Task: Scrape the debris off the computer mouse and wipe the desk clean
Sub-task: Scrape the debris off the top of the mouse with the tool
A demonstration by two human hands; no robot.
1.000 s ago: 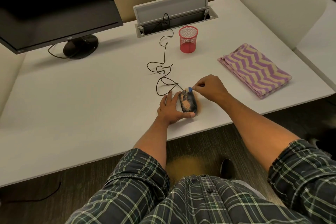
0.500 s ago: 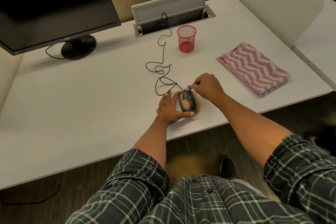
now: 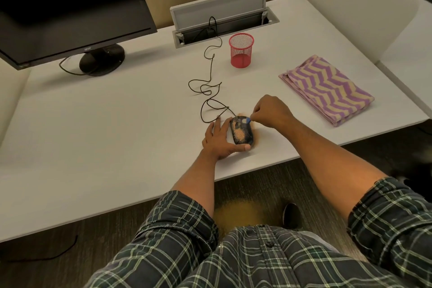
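1. I'm watching the left hand [image 3: 218,140] bracing the computer mouse [image 3: 241,132]: fingers lying fairly straight along its left flank, thumb hooking round the near end.
2. The right hand [image 3: 271,111] is pinching a small blue scraper [image 3: 247,120], fingers curled tight, tip touching the mouse's far end just beyond the left fingertips.
3. Tan debris [image 3: 239,136] is sitting on the mouse's back between thumb and scraper; some is spilling onto the desk [image 3: 117,124] just right of the thumb.
4. I'm judging the mouse light, rigid, smooth-shelled, so it is likely sliding under scraping unless pinned by its sides; the cable [image 3: 209,91] is trailing away beyond the fingers.
5. Scraper shape is probably flat-edged; too small to tell.
6. The folded cloth [image 3: 327,89] is lying well right of the right hand, soft, untouched.
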